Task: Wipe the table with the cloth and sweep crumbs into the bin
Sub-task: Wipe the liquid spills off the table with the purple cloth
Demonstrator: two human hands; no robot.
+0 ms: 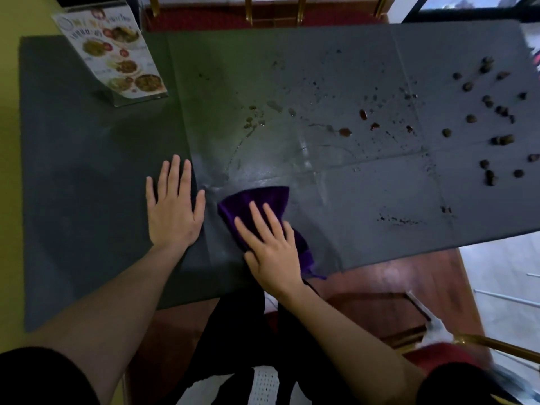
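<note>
A purple cloth (257,201) lies on the dark grey table (87,171) near its front edge. My right hand (271,247) presses flat on the cloth, fingers spread and pointing up-left. My left hand (172,209) rests flat on the bare table just left of the cloth, fingers apart, holding nothing. Wet streaks (304,159) shine on the surface beyond the cloth. Several brown crumbs (491,118) are scattered over the table's right end, with red-brown spots (363,115) and smaller specks nearer the middle. No bin is in view.
A slanted menu stand (117,54) with food pictures sits at the table's back left. Gold-framed chairs with red seats stand behind the table (263,13) and at the lower right (455,346). A yellow wall (8,112) runs along the left.
</note>
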